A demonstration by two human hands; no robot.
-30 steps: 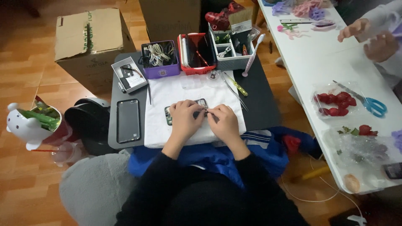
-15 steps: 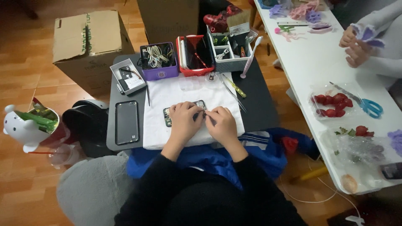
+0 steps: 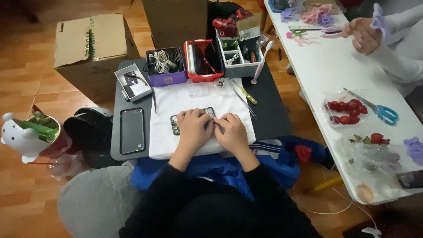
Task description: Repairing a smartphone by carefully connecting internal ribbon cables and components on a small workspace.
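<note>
The left hand (image 3: 192, 131) and right hand (image 3: 231, 132) rest side by side on an opened phone (image 3: 176, 123) with exposed green board, fingers curled and pinching at its right end; whether a tool is gripped cannot be told. The opened phone lies on a white cloth (image 3: 176, 99) at the centre of the dark counter (image 3: 273, 110), toward its near edge. A black phone (image 3: 132, 130) lies flat by the counter's left edge. A purple box (image 3: 169, 78), red box (image 3: 194, 74) and grey organiser (image 3: 242, 69) line the far edge.

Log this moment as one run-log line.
left hand: on opened phone | right hand: at phone's right end | base: white cloth, dark table
</note>
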